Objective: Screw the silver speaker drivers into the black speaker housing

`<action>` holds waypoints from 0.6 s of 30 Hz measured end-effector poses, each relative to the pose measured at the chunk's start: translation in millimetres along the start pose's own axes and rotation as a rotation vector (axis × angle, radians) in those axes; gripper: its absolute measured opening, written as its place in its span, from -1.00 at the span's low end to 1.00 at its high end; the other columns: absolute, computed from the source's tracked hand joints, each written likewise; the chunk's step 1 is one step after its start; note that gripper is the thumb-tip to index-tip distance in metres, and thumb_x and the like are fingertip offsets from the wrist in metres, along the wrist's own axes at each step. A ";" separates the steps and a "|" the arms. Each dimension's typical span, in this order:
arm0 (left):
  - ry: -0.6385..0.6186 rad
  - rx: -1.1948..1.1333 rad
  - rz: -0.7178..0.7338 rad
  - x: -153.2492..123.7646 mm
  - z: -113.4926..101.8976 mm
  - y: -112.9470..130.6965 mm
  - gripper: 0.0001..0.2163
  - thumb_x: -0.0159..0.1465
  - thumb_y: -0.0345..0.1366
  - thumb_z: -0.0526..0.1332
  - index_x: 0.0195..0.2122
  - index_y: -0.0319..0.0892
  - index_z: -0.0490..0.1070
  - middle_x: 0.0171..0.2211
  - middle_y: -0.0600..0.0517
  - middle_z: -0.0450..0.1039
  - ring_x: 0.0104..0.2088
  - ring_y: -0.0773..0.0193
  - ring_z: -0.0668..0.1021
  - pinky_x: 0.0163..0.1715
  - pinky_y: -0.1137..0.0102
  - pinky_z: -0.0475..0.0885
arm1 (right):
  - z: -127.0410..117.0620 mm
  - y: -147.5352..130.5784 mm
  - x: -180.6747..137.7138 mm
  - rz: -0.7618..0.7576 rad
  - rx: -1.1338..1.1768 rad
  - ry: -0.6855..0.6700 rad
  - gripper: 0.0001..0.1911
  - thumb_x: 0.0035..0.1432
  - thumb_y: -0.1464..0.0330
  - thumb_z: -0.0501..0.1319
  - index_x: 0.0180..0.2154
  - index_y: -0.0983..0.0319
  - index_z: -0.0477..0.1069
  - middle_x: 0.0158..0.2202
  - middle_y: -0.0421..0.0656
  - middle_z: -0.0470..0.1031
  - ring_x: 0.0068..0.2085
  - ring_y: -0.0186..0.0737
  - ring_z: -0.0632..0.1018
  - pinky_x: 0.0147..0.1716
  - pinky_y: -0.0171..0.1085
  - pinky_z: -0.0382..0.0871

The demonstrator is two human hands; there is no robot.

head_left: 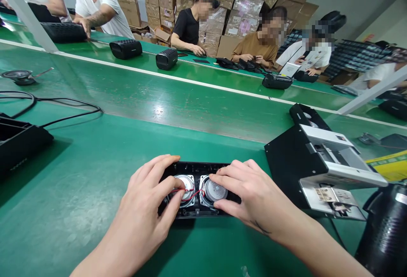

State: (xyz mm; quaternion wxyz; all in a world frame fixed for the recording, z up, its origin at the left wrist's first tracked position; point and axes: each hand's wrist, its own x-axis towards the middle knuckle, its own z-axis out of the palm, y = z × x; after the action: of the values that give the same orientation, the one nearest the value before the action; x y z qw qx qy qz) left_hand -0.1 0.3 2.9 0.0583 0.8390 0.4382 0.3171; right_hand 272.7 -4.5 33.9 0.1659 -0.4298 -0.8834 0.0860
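black plastic housing [199, 213] lies open side up on the green counter [95, 175], short of the far edge and well apart from it. seated inside, side by side, i see two metal-backed units: left driver [188, 181] and right driver [217, 190]. red wire [196, 194] runs between them.

left hand [182, 188]: i have thumb and forefinger nearly together at the red wire, over the left driver; i cannot tell whether the wire is clamped. another finger of this hand reaches the housing's far rim.

right hand [215, 191]: thumb and forefinger stand apart, spanning the round back of the right driver and touching it.

toward the counter's far edge, to the right of the housing, stands a black and silver machine [295, 162]. nearer the right side is a ribbed black cylinder [386, 226]. at the left side, a black case [23, 147] is cut off by my view; black cable [71, 100] loops behind it.

beyond the far edge, a loose speaker [19, 76] rests at the left. past the white rail [187, 80], black speaker boxes [167, 59] stand in a row before seated co-workers.
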 end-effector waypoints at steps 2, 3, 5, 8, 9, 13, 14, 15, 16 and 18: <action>-0.005 -0.001 -0.002 0.5 -0.4 0.1 -0.86 0.51 -0.32 0.11 -0.17 0.01 0.44 0.28 -0.01 0.42 0.30 -0.01 0.42 0.08 -0.07 0.49 | -0.3 0.2 -0.6 0.004 0.000 -0.010 -0.52 0.21 0.35 0.57 0.12 0.21 0.54 -0.01 -0.21 0.64 -0.09 -0.14 0.51 -0.18 -0.10 0.13; -0.009 -0.002 -0.004 0.5 -0.4 0.1 -0.86 0.51 -0.32 0.11 -0.17 0.01 0.44 0.28 -0.01 0.42 0.30 -0.02 0.42 0.08 -0.08 0.49 | -0.3 0.4 -0.7 0.007 -0.001 -0.014 -0.52 0.21 0.35 0.57 0.12 0.20 0.54 0.00 -0.20 0.63 -0.09 -0.13 0.51 -0.17 -0.09 0.13; -0.007 0.001 -0.005 0.3 -0.3 0.1 -0.86 0.50 -0.32 0.11 -0.17 0.01 0.44 0.28 -0.02 0.42 0.29 -0.03 0.42 0.08 -0.09 0.49 | -0.2 0.8 -0.6 0.012 -0.004 -0.026 -0.52 0.21 0.35 0.57 0.12 0.20 0.54 0.00 -0.20 0.63 -0.09 -0.13 0.52 -0.17 -0.09 0.14; -0.003 0.008 -0.002 -0.2 0.1 0.7 -0.85 0.50 -0.31 0.11 -0.18 0.01 0.44 0.27 -0.02 0.43 0.28 -0.03 0.43 0.06 -0.08 0.50 | -0.3 0.5 0.5 0.010 -0.001 -0.021 -0.51 0.21 0.36 0.56 0.13 0.20 0.53 0.00 -0.19 0.63 -0.08 -0.12 0.52 -0.17 -0.09 0.14; -0.003 0.007 -0.001 -0.3 0.1 1.0 -0.85 0.50 -0.31 0.11 -0.18 0.01 0.44 0.27 -0.02 0.42 0.28 -0.03 0.43 0.06 -0.08 0.50 | -0.3 0.1 0.8 0.009 0.003 -0.019 -0.51 0.21 0.37 0.57 0.13 0.20 0.53 0.00 -0.19 0.63 -0.08 -0.12 0.52 -0.17 -0.09 0.15; -0.007 0.007 0.002 -1.0 0.5 1.4 -0.86 0.50 -0.32 0.11 -0.17 0.01 0.44 0.27 -0.02 0.42 0.30 -0.01 0.42 0.08 -0.07 0.50 | 0.9 -0.8 0.9 0.022 0.012 -0.020 -0.53 0.21 0.36 0.57 0.11 0.20 0.55 -0.01 -0.19 0.64 -0.09 -0.12 0.52 -0.18 -0.09 0.15; -0.005 0.009 0.001 -1.2 0.7 1.0 -0.86 0.50 -0.32 0.11 -0.17 0.01 0.44 0.27 -0.02 0.42 0.30 -0.01 0.42 0.08 -0.06 0.50 | 1.6 -0.7 0.8 0.030 0.010 -0.026 -0.54 0.22 0.36 0.56 0.11 0.20 0.55 -0.01 -0.19 0.64 -0.09 -0.12 0.52 -0.18 -0.09 0.16; -0.004 0.010 0.002 -1.6 1.0 0.5 -0.86 0.50 -0.33 0.11 -0.17 0.01 0.44 0.27 -0.02 0.42 0.30 -0.01 0.42 0.09 -0.06 0.50 | 2.4 -0.5 0.7 0.037 0.009 -0.033 -0.54 0.22 0.35 0.56 0.11 0.21 0.55 -0.01 -0.18 0.64 -0.09 -0.11 0.52 -0.18 -0.08 0.16; -0.006 0.010 0.003 -2.0 1.4 -0.2 -0.86 0.50 -0.33 0.11 -0.17 0.01 0.44 0.27 -0.02 0.41 0.31 0.00 0.41 0.09 -0.05 0.49 | 3.3 -0.4 0.8 0.043 0.010 -0.039 -0.54 0.23 0.35 0.55 0.12 0.21 0.55 0.01 -0.18 0.64 -0.08 -0.10 0.52 -0.17 -0.08 0.16; -0.008 0.014 0.009 -2.8 2.2 -1.8 -0.85 0.50 -0.32 0.11 -0.18 0.00 0.44 0.28 -0.01 0.41 0.31 0.01 0.41 0.10 -0.02 0.48 | 4.3 -0.5 1.4 0.060 0.019 -0.051 -0.54 0.24 0.34 0.55 0.13 0.20 0.56 0.03 -0.17 0.65 -0.06 -0.09 0.54 -0.16 -0.07 0.18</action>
State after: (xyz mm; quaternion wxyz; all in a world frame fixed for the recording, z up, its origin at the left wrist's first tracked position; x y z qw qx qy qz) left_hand -1.2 -0.4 -0.9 0.0528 0.8425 0.4365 0.3111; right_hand 269.9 -3.8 30.3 0.1449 -0.4520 -0.8732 0.1105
